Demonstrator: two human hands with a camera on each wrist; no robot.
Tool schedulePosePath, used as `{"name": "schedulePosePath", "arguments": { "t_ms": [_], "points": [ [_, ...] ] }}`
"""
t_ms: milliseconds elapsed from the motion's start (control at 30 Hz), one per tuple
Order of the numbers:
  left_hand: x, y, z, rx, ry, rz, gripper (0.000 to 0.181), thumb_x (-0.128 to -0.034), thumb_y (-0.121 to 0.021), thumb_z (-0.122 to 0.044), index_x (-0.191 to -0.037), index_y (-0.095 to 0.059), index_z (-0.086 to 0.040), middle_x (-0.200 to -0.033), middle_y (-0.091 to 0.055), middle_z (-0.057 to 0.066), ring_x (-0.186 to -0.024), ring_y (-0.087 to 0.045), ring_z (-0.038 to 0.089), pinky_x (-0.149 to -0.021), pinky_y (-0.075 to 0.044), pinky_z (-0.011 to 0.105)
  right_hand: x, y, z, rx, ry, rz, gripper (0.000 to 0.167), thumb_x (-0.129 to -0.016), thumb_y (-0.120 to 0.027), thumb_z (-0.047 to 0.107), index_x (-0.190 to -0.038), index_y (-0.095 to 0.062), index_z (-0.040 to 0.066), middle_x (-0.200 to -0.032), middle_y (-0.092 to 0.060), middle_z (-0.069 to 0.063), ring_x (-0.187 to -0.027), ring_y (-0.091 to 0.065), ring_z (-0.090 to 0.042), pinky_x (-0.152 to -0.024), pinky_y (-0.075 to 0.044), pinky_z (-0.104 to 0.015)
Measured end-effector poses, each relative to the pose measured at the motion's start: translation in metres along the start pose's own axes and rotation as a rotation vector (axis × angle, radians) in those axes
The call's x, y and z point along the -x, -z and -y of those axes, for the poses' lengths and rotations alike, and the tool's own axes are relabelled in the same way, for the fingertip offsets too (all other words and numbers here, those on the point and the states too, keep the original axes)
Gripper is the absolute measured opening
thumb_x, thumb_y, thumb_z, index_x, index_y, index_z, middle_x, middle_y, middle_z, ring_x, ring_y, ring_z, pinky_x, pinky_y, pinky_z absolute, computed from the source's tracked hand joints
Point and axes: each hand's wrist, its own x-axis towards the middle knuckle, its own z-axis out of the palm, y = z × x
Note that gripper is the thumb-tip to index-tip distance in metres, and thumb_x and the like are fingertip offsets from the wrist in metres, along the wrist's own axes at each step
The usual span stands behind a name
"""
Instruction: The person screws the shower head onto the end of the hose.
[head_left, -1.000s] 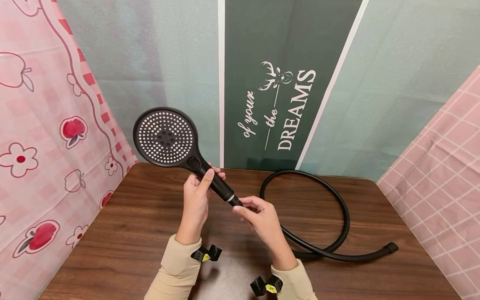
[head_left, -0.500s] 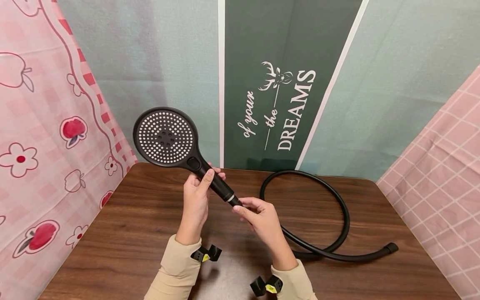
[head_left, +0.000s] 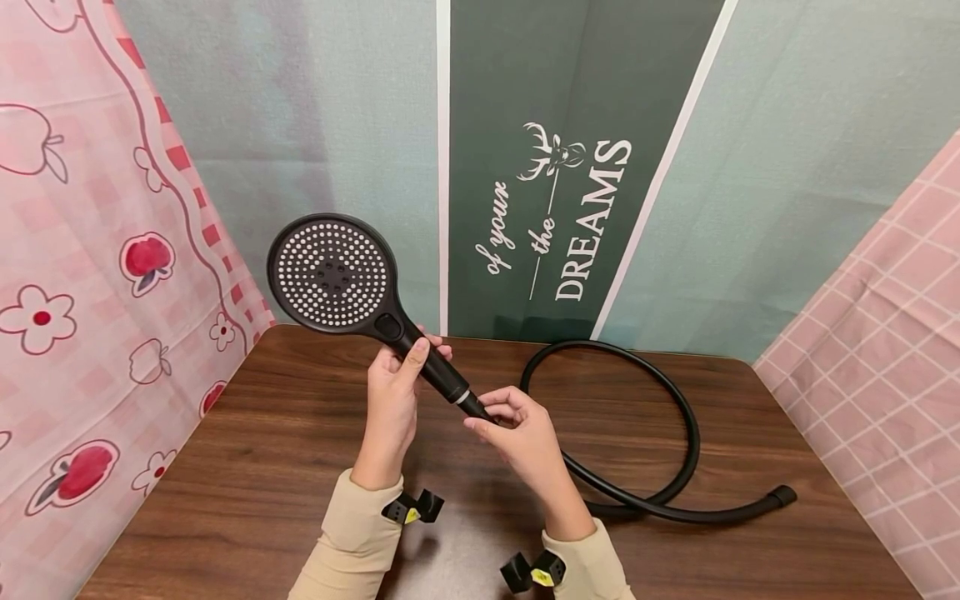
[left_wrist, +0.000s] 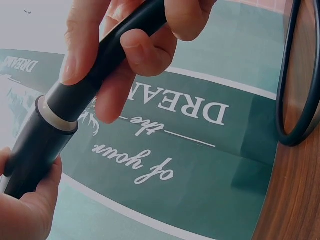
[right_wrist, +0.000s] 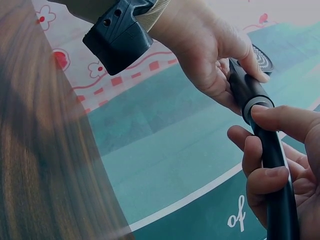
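Observation:
A black shower head (head_left: pixel 332 273) with a round face of white nozzles tilts up to the left above the table. My left hand (head_left: pixel 392 400) grips its handle (head_left: pixel 444 375), thumb on top. A black shower hose (head_left: pixel 693 433) meets the handle's lower end, where a pale ring (left_wrist: pixel 59 117) shows at the joint. My right hand (head_left: pixel 522 429) holds the hose's connector (right_wrist: pixel 270 150) just below that ring, its thumb and fingers around it. From there the hose loops over the table to a free end (head_left: pixel 783 497) at the right.
The brown wooden table (head_left: pixel 247 467) lies under both hands. A green printed cloth (head_left: pixel 570 50) hangs behind it, with pink patterned cloths (head_left: pixel 67 250) at the left and right sides. Each wrist carries a small black camera (head_left: pixel 429 505).
My right hand's fingers and thumb have shifted slightly and spread a little on the connector, so more of it shows. The left hand and shower head have hardly moved.

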Motion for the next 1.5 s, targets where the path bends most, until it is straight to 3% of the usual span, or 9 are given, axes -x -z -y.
{"name": "schedulePosePath", "arguments": {
  "t_ms": [367, 833, 1133, 1500],
  "points": [
    [0.0001, -0.0006, -0.0004, 0.002, -0.005, -0.005, 0.031, -0.1025, -0.053, -0.01, -0.129, -0.045, 0.005, -0.094, -0.071, -0.005, -0.088, -0.073, 0.008, -0.094, -0.056, 0.026, 0.0002, 0.0, 0.0019, 0.028, 0.026, -0.002, 0.026, -0.082, -0.081, 0.009, -0.103, -0.068, 0.002, -0.082, -0.07, -0.018, -0.052, -0.049, -0.009, -0.042, -0.036, -0.019],
    [-0.0012, -0.0014, 0.0003, 0.009, -0.002, -0.001, 0.033, -0.1024, -0.053, -0.011, -0.129, -0.044, 0.007, -0.094, -0.071, -0.005, -0.088, -0.073, 0.008, -0.094, -0.056, 0.025, -0.0007, 0.0034, 0.0013, 0.06, 0.057, 0.007, 0.023, -0.083, -0.079, 0.008, -0.103, -0.07, 0.001, -0.08, -0.068, -0.02, -0.052, -0.052, -0.007, -0.042, -0.038, -0.019],
    [-0.0003, -0.0018, -0.0006, 0.007, -0.005, -0.002, 0.037, -0.1024, -0.053, -0.01, -0.131, -0.041, 0.01, -0.094, -0.071, -0.006, -0.088, -0.073, 0.008, -0.094, -0.057, 0.025, 0.0001, 0.0035, 0.0042, 0.06, 0.038, 0.004, 0.023, -0.083, -0.079, 0.01, -0.103, -0.072, 0.001, -0.078, -0.068, -0.019, -0.048, -0.049, -0.009, -0.041, -0.038, -0.02],
    [-0.0003, -0.0012, -0.0007, 0.004, 0.003, -0.014, 0.032, -0.102, -0.054, -0.01, -0.129, -0.045, 0.006, -0.095, -0.071, -0.003, -0.088, -0.073, 0.008, -0.094, -0.057, 0.027, 0.0006, 0.0029, 0.0037, 0.071, 0.049, 0.009, 0.023, -0.084, -0.079, 0.013, -0.102, -0.072, 0.002, -0.079, -0.067, -0.026, -0.048, -0.049, -0.007, -0.04, -0.038, -0.021]
  ]
}}
